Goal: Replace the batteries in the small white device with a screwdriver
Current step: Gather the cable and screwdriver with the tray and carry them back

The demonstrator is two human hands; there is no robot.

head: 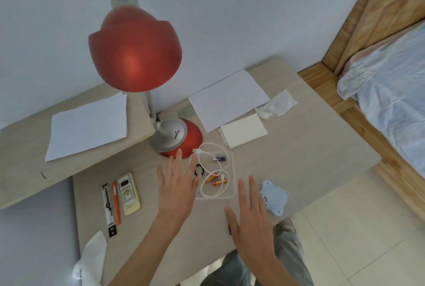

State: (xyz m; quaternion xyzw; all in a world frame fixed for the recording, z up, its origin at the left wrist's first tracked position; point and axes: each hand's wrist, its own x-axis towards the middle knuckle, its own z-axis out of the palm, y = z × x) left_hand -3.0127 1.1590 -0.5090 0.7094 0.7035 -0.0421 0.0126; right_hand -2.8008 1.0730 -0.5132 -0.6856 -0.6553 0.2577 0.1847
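Head view, looking down. Small white device (274,198): pale, bear-shaped, lying flat near the front edge of the counter (310,147), just right of my right hand (250,212). I read it as underside up, small holes showing, so laid ready for opening.

Screwdriver (227,203): thin shaft pokes out beside the thumb, handle mostly hidden under the palm, in easy reach of that hand. Right grip wide, fingers straight and spread, holding nothing. Left hand (177,184) the same: grip wide, empty, fingertips over the left side of a clear tray (232,166).

Tray contents:
- blue battery (219,159) toward the far side
- two orange batteries (216,180) side by side, nearer me
- looped white cable (224,151) lying over them
- black hair tie (199,169) at the left

My guess is the tray keeps loose cells from rolling. Which cells are fresh, I cannot tell.

Further out: remote control (128,193) and orange pen (116,203) to the left, red lamp (135,48) behind the tray
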